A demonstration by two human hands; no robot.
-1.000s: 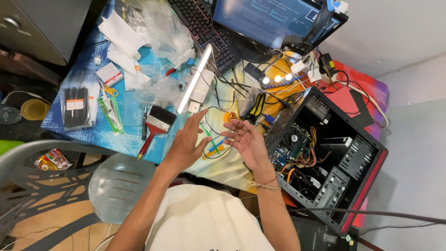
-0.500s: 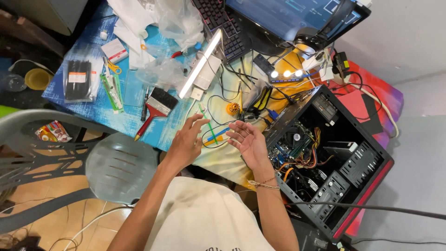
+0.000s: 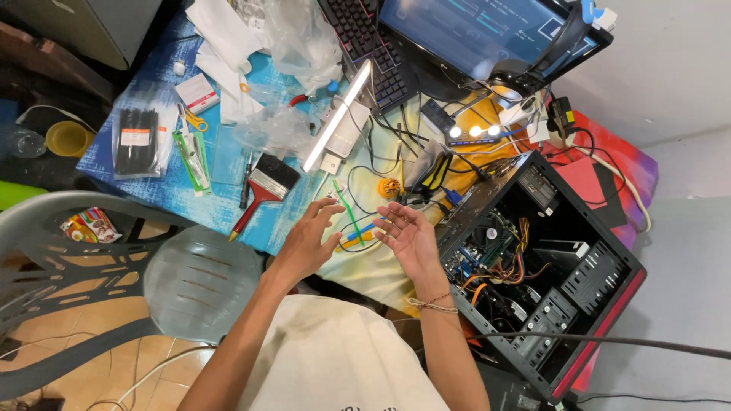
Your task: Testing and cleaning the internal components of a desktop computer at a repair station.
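Cluttered table [image 3: 190, 202]; left hand [image 3: 304, 242], right hand [image 3: 407, 237] fingers spread, empty; cables beneath hard to read.

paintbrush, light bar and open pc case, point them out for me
paintbrush [image 3: 263, 190], head view, on the black bristle end
light bar [image 3: 337, 125], head view, midway along the glowing strip
open pc case [image 3: 601, 278], head view, on the black inner frame

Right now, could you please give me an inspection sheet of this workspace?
Surface: blue table, crowded.
Job's things: open computer case at the right; small coloured tools under the hands.
Clutter: paintbrush, cable ties, plastic bags, papers.
Hands: left hand and right hand open, fingers spread, holding nothing.
Cables: black wires tangled by the light bar.
Surroundings: grey chair, keyboard, laptop.
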